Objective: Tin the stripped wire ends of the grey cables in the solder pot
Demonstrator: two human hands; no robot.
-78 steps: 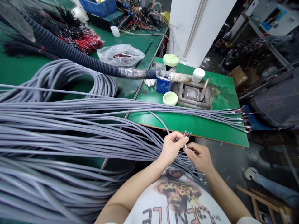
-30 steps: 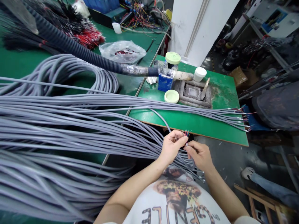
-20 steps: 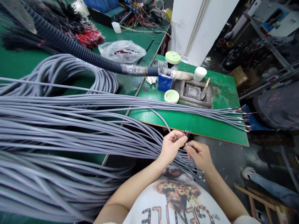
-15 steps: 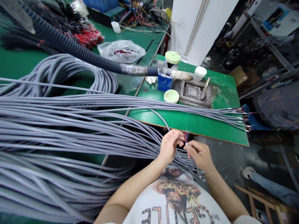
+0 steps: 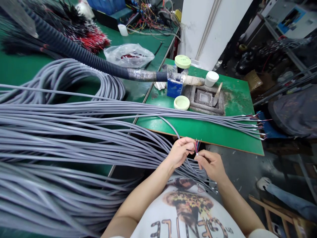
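My right hand [image 5: 211, 165] pinches the stripped end of a grey cable, and its thin coloured wires [image 5: 197, 145] fan upward from the fingertips. My left hand [image 5: 180, 151] is closed in a pinch on one dark wire pulled sideways from that fan. Both hands hover just off the front edge of the small green table [image 5: 223, 134]. A thick mass of grey cables [image 5: 74, 145] runs from the left and passes under my left wrist.
Several stripped cable ends [image 5: 252, 125] lie across the small green table. Behind them stand a metal solder pot [image 5: 206, 99], a blue box [image 5: 174, 88], lidded jars and a corrugated black hose [image 5: 81, 56]. Someone's shoe [image 5: 264, 183] shows on the floor at right.
My left hand has opened away from the wire fan and now pulls a single dark wire sideways. My right hand keeps its pinch on the cable end in nearly the same spot.
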